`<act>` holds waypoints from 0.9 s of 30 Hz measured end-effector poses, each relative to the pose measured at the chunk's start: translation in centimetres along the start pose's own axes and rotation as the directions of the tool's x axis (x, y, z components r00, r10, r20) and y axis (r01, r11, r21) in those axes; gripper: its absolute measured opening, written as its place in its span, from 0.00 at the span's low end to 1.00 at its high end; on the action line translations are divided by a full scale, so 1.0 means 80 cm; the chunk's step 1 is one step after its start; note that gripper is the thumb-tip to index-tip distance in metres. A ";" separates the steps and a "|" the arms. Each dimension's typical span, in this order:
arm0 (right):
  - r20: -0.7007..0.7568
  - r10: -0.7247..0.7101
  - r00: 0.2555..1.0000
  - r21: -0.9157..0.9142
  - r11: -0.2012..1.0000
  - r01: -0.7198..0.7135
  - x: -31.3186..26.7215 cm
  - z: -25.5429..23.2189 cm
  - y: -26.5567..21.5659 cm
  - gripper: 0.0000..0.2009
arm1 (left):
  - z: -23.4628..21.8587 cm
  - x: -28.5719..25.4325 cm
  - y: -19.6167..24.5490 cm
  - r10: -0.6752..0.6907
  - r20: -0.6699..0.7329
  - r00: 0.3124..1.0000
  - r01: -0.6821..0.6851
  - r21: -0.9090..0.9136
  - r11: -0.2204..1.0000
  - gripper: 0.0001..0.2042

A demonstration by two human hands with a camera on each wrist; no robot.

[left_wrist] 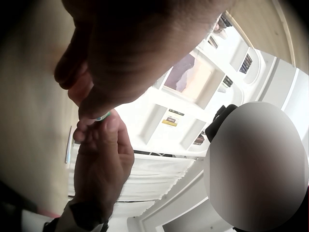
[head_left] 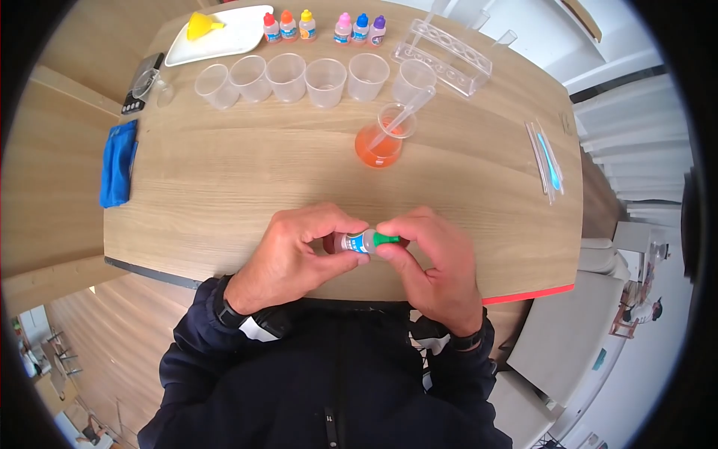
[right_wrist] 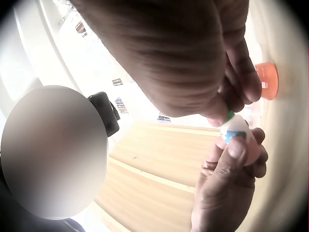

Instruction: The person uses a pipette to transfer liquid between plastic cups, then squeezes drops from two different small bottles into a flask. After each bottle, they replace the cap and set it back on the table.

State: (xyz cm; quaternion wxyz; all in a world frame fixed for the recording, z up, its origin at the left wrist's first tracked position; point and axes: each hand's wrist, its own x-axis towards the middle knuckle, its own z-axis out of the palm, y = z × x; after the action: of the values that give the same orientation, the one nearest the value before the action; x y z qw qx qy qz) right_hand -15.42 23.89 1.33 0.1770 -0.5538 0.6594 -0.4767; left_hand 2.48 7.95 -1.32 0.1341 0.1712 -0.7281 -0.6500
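Near the table's front edge, my left hand grips a small dropper bottle with a blue and white label, lying on its side in the air. My right hand pinches the bottle's green cap between thumb and forefinger. In the right wrist view the bottle shows a pinkish, translucent body, with the green cap partly hidden by fingers. Beyond the hands stands a conical flask of orange liquid, a plastic pipette leaning in it.
Several clear cups stand in a row behind the flask. Farther back are capped dropper bottles, a white tray with a yellow funnel, and a test tube rack. A blue cloth lies left; wrapped blue-tipped tools lie right.
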 end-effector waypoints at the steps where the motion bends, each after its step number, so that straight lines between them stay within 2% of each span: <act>1: -0.019 -0.009 1.000 0.000 1.000 0.009 0.002 0.000 -0.003 0.12 | 0.000 0.000 0.000 -0.007 -0.005 1.000 0.007 0.008 1.000 0.19; 3: -0.058 -0.027 0.998 0.001 1.000 0.027 0.008 -0.001 -0.013 0.15 | -0.001 0.000 0.002 -0.019 -0.015 1.000 0.020 0.024 1.000 0.19; 6: 0.016 0.044 0.999 -0.012 0.999 -0.044 0.005 -0.013 -0.014 0.17 | 0.000 -0.001 0.008 0.004 -0.024 1.000 -0.003 0.035 0.999 0.18; 9: 0.124 0.034 0.992 -0.041 0.999 -0.029 0.002 -0.015 -0.009 0.18 | 0.004 -0.001 0.004 0.037 -0.041 0.998 -0.035 0.048 0.998 0.18; 11: 0.015 0.017 1.000 -0.016 1.000 -0.016 0.007 -0.008 -0.019 0.16 | 0.004 -0.001 0.000 0.070 -0.053 0.996 -0.066 0.071 0.995 0.17; 13: -0.017 0.035 0.999 -0.011 0.999 -0.035 0.009 -0.006 -0.021 0.15 | 0.004 -0.001 0.000 0.091 -0.059 0.994 -0.086 0.086 0.993 0.16; 18: 0.103 0.145 0.984 0.003 0.989 -0.147 -0.004 -0.010 -0.010 0.14 | 0.008 -0.002 -0.001 0.101 -0.072 0.992 -0.096 0.070 0.993 0.16; 21: 0.101 0.013 0.995 -0.005 1.000 -0.012 -0.001 -0.013 -0.008 0.14 | 0.006 -0.003 0.001 0.060 -0.044 0.997 -0.058 0.064 0.996 0.16; 24: 0.091 -0.037 0.995 0.021 0.999 0.035 0.000 -0.014 -0.005 0.15 | 0.005 -0.002 0.004 0.069 -0.031 0.997 -0.066 0.091 0.994 0.16; 27: 0.090 -0.066 0.994 0.045 0.997 0.062 -0.003 -0.016 0.003 0.15 | 0.001 -0.001 0.006 -0.008 0.014 1.000 0.007 0.096 0.995 0.18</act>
State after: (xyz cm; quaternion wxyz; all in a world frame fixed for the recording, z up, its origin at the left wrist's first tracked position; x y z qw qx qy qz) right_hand -16.48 24.63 1.69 0.2032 -0.5918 0.6224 -0.4703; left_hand 2.50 8.10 -0.85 0.1181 0.1757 -0.7588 -0.6159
